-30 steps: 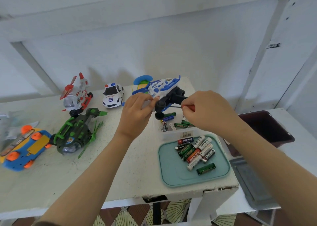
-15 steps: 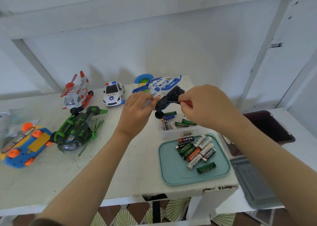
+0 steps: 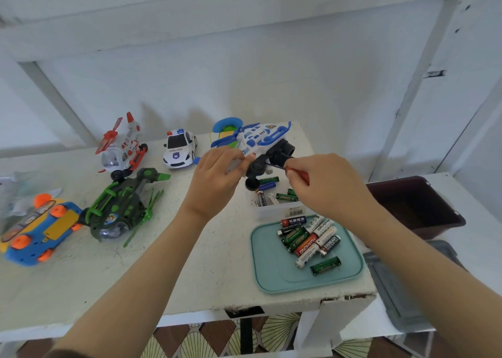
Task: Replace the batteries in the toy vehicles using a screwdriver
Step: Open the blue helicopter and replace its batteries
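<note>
**Screwdriver at the underside of the blue-and-white toy**

On my feed, the fingers (image 3: 294, 167) of the right hand (image 3: 323, 183) are curled tight round a screwdriver (image 3: 303, 177). Only a sliver of its red handle shows past the knuckles. Its dark shaft points left and reaches the black underside of the blue-and-white toy aircraft (image 3: 260, 137); I cannot tell whether the tip sits in a screw.

The left hand (image 3: 214, 178) pinches that toy from the other side, thumb and fingertips closed on its body. The toy is held tilted just above the far right part of the surface (image 3: 163, 262), wheels toward me.

Directly under the toy sits a clear box (image 3: 274, 211) with several loose batteries in it. Nearer to me, touching the box, is a teal tray (image 3: 271, 276) carrying a heap of batteries (image 3: 307, 238).

To the left stand a police car (image 3: 179, 148), a red-and-white helicopter (image 3: 122, 145), a green helicopter (image 3: 119, 208) and a blue car with orange wheels (image 3: 35, 230), lying upside down. A dark brown bin (image 3: 413, 202) sits off to the right, beside the surface.
</note>
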Demonstrator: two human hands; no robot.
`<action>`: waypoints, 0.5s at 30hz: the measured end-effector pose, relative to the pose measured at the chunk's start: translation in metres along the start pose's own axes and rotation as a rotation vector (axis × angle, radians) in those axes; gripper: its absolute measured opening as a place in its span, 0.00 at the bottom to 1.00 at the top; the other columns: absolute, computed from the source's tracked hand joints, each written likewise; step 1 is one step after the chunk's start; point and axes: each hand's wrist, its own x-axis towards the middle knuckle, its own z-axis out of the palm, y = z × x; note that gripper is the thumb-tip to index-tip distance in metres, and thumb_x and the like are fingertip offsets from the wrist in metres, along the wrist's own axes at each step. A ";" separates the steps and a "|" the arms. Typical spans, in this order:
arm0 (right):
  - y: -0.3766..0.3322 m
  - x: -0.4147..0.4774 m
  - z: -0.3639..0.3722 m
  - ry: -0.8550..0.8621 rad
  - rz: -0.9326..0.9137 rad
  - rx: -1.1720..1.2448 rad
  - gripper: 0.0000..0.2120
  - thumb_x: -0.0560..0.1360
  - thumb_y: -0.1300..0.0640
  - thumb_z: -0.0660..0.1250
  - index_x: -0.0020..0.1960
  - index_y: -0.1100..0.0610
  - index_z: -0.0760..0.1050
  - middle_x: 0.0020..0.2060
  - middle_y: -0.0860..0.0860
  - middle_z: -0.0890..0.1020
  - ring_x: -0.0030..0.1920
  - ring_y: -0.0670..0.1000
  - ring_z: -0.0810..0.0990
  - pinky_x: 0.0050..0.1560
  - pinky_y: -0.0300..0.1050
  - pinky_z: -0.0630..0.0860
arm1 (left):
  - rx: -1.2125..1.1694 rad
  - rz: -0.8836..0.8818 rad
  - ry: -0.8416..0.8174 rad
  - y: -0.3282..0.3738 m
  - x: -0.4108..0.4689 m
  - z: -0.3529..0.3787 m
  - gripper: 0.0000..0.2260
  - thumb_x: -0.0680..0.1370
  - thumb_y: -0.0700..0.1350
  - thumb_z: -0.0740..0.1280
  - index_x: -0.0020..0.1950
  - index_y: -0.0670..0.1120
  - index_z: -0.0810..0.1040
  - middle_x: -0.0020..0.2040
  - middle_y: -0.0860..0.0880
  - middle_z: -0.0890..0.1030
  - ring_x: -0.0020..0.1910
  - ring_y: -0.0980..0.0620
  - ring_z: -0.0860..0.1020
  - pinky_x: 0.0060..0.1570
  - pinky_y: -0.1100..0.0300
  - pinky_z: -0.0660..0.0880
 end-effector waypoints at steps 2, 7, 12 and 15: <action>0.001 0.000 0.005 0.028 0.030 -0.019 0.12 0.79 0.56 0.56 0.40 0.56 0.73 0.25 0.48 0.69 0.27 0.46 0.66 0.28 0.41 0.61 | 0.006 0.000 -0.003 0.002 0.000 0.000 0.15 0.73 0.35 0.73 0.58 0.41 0.75 0.45 0.41 0.81 0.49 0.45 0.73 0.49 0.53 0.70; 0.004 -0.004 0.012 0.066 0.138 -0.019 0.13 0.79 0.55 0.55 0.43 0.54 0.76 0.29 0.46 0.72 0.27 0.44 0.67 0.27 0.39 0.59 | 0.032 -0.098 0.001 0.001 -0.003 0.000 0.08 0.75 0.36 0.70 0.54 0.38 0.82 0.45 0.41 0.81 0.48 0.45 0.74 0.49 0.53 0.71; 0.005 -0.009 0.014 0.055 0.182 0.135 0.14 0.82 0.51 0.54 0.56 0.55 0.76 0.40 0.50 0.81 0.40 0.51 0.77 0.38 0.43 0.67 | -0.035 -0.363 -0.018 0.004 -0.008 -0.005 0.12 0.70 0.35 0.74 0.53 0.38 0.83 0.46 0.39 0.80 0.48 0.46 0.72 0.49 0.56 0.68; 0.005 -0.014 0.018 0.006 0.197 0.240 0.15 0.83 0.50 0.52 0.45 0.56 0.73 0.32 0.48 0.76 0.33 0.48 0.73 0.33 0.42 0.64 | -0.051 -0.502 -0.013 0.008 -0.007 -0.012 0.11 0.71 0.42 0.71 0.50 0.38 0.83 0.47 0.40 0.81 0.47 0.48 0.72 0.51 0.62 0.63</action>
